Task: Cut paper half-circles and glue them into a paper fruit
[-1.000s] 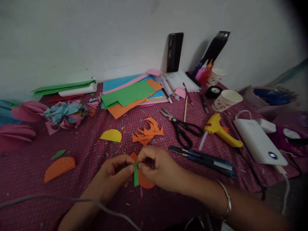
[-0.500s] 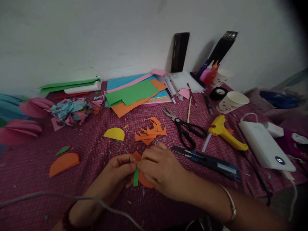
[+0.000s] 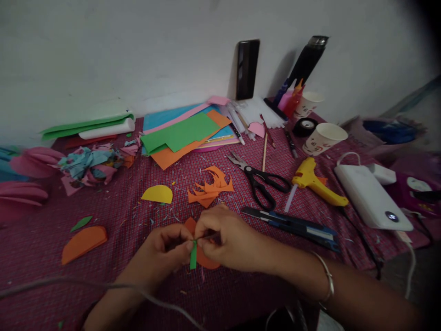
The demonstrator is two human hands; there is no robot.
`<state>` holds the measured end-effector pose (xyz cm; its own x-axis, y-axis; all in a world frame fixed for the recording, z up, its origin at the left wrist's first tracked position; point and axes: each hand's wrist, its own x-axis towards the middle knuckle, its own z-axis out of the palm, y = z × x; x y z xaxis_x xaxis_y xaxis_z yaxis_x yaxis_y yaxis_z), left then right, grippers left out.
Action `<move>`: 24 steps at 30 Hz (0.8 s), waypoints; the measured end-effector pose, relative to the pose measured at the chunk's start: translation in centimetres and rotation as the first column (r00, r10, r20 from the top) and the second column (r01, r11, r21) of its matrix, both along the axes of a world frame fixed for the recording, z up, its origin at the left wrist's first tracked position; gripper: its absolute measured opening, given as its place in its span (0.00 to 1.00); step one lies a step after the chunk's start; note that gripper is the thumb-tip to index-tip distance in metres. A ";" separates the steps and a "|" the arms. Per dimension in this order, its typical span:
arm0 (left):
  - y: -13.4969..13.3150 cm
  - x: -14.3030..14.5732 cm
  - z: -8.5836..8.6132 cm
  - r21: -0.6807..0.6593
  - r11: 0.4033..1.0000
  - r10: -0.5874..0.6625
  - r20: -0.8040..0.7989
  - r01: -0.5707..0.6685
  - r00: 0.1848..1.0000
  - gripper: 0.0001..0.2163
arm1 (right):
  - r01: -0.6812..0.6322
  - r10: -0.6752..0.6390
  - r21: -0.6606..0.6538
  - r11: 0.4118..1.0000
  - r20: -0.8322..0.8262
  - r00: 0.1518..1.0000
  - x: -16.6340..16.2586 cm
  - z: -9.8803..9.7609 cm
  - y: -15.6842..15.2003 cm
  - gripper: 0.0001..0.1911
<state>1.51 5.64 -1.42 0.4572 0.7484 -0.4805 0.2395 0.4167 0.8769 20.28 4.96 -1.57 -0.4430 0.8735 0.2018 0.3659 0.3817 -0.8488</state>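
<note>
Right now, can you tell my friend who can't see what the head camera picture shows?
Two bare hands, the left hand and right hand, pinch a green paper strip against an orange paper piece over a red checked cloth. Behind them lie black scissors, a yellow glue gun and coloured paper sheets.

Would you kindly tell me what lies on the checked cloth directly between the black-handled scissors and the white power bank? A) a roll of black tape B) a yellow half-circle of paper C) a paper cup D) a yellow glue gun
D: the yellow glue gun lies between the black-handled scissors and the white power bank, its nozzle pointing towards the scissors.
</note>
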 end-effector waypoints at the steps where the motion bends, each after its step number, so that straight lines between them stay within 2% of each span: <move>1: 0.0 -0.1 -0.3 -0.062 0.998 0.017 0.059 -0.013 0.998 0.09 | 0.016 -0.016 0.018 1.000 0.007 1.000 0.0 0.0 0.0 0.07; 4: -0.1 -0.1 -0.7 -0.206 0.978 0.088 0.221 -0.041 0.971 0.10 | 0.024 -0.033 0.131 0.991 0.068 0.997 0.0 0.0 0.0 0.07; 6: -0.1 0.1 -0.7 -0.242 0.968 0.130 0.248 -0.069 0.960 0.09 | -0.007 -0.022 0.223 0.975 0.126 0.992 0.0 0.1 0.0 0.07; 12: -0.3 0.7 -0.6 -0.222 0.966 0.170 0.153 -0.133 0.974 0.10 | -0.106 -0.048 0.473 0.875 0.302 0.952 0.0 0.0 -0.7 0.08; 16: -0.3 0.7 -0.8 -0.111 0.987 0.118 0.016 -0.116 0.993 0.08 | -0.173 -0.045 0.519 0.837 0.381 0.924 0.1 0.2 -1.1 0.09; 19: -0.1 0.6 -0.1 0.040 0.997 0.063 -0.084 -0.059 0.994 0.09 | -0.085 -0.076 0.442 0.893 0.335 0.939 0.1 0.6 -1.1 0.08; 22: 0.1 0.6 1.0 0.202 0.979 0.062 -0.163 -0.028 0.985 0.09 | 0.057 -0.098 0.204 0.977 0.196 0.976 -0.1 0.8 -0.9 0.04; 24: 0.2 0.7 1.5 0.262 0.965 0.065 -0.218 -0.006 0.974 0.09 | 0.113 -0.118 0.052 0.992 0.104 0.988 -0.2 0.7 -0.8 0.04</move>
